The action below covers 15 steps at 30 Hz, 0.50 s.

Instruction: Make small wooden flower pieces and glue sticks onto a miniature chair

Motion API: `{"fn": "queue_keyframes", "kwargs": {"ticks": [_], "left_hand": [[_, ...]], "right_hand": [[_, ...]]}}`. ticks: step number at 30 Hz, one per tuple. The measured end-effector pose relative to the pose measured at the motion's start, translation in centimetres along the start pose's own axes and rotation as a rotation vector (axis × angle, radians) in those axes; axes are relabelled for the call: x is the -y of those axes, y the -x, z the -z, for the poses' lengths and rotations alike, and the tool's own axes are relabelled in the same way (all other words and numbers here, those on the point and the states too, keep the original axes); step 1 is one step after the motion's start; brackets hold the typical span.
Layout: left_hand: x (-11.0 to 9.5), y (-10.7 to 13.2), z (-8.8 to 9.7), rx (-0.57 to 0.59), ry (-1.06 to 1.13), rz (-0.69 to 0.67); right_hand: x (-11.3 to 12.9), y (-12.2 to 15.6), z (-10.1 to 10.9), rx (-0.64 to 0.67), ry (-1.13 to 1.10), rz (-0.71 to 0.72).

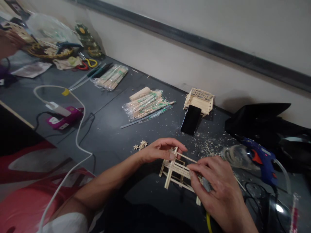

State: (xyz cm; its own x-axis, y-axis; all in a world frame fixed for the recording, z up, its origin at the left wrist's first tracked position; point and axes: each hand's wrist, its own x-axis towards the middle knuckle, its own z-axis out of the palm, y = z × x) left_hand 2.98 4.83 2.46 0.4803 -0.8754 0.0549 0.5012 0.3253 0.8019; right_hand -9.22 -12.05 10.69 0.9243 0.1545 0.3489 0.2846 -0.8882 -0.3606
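A small frame built of pale wooden sticks (172,170) is in front of me near the table edge. My left hand (157,150) is closed on its upper corner post, thumb on the near side. My right hand (216,184) pinches a thin wooden stick (187,157) that runs across the top of the frame to the left fingers. Beneath the right palm a yellow handle (208,222) shows; the rest of that tool is mostly hidden. Small flower-shaped wooden pieces (141,145) lie beyond my left forearm.
Wrapped bundles of sticks (148,103), a black phone (191,119) and a finished-looking wooden stick model (199,99) lie toward the wall. A blue glue gun (263,160) rests at right amid wood crumbs. A white cable (77,129) loops from a purple power strip (65,119). Another person's hand (11,42) is at far left.
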Motion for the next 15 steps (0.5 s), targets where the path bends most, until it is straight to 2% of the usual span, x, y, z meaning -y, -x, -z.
{"fn": "queue_keyframes", "kwargs": {"ticks": [15], "left_hand": [[-0.07,-0.04,-0.15,-0.024,0.0,0.004]], "right_hand": [[0.15,-0.15,-0.07,-0.001,-0.002,-0.011]]}}
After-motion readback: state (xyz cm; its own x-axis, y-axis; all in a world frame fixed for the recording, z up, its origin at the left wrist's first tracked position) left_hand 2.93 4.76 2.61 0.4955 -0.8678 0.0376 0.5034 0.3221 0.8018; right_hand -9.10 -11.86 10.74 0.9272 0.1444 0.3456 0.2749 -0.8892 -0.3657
